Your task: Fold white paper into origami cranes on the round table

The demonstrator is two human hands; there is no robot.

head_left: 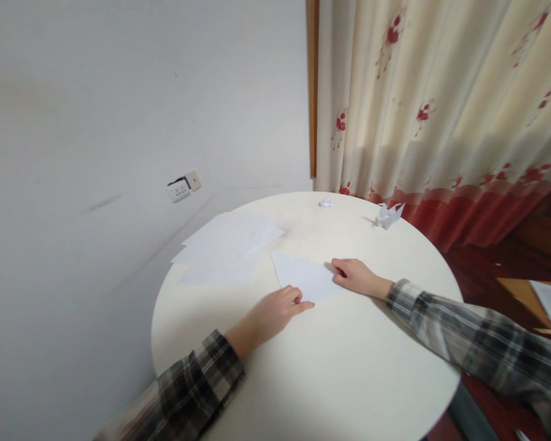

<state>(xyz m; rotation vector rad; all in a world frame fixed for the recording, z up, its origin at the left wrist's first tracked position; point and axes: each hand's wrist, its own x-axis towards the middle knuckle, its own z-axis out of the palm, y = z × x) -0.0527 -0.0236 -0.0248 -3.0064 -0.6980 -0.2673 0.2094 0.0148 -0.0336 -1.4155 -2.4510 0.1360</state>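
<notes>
A sheet of white paper point(305, 275), looking squarish and folded, lies flat on the round white table point(321, 373). My left hand point(278, 309) is at its near-left edge, index finger stretched along the near edge and the other fingers curled in. At the paper's right corner rests my right hand point(356, 277), closed, with the fingers bent and the thumb side against the paper. What its fingertips pinch is hidden. Both hands touch the sheet from opposite sides.
Several loose white sheets point(224, 245) overlap at the table's left back. A folded paper crane point(389, 215) stands near the right back edge, and a small crumpled paper piece point(326, 203) lies at the back. A wall socket point(179, 190) and a flowered curtain point(408, 122) are beyond.
</notes>
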